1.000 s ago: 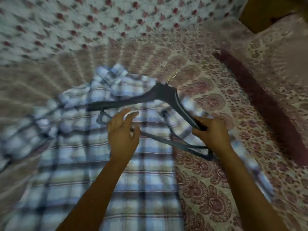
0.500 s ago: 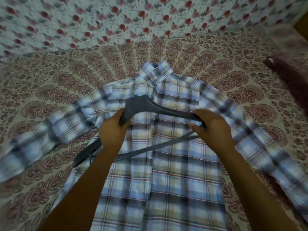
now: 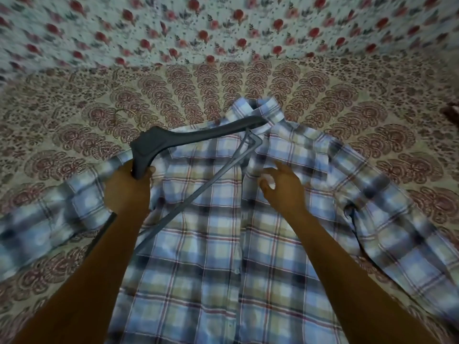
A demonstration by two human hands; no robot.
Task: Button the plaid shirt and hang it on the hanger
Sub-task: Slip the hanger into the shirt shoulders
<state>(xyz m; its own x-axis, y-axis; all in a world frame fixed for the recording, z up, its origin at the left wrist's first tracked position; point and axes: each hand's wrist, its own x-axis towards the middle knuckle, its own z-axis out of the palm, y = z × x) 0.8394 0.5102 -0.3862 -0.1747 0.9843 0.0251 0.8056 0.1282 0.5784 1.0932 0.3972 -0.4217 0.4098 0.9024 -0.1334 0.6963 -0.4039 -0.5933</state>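
left of the collar (image 3: pixel 258 108) and nearer the person, the left hand (image 3: pixel 128 187) has its fingers clenched round one arm of the dark hanger (image 3: pixel 198 131), whose long axis slants up and rightward until its far tip reaches the collar of the plaid shirt (image 3: pixel 223 244), lying front up on the bed (image 3: pixel 74 125); just below the collar the right hand (image 3: pixel 283 187) hovers over the placket (image 3: pixel 244 194), fingers released and spread, holding nothing. likely the hanger tip goes rightward into the neck opening; the right hand is nearer to lift that edge.

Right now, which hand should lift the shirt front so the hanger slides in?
Right, probably. The right hand is free, fingers spread over the plaid shirt just below the collar; the left hand grips the hanger.
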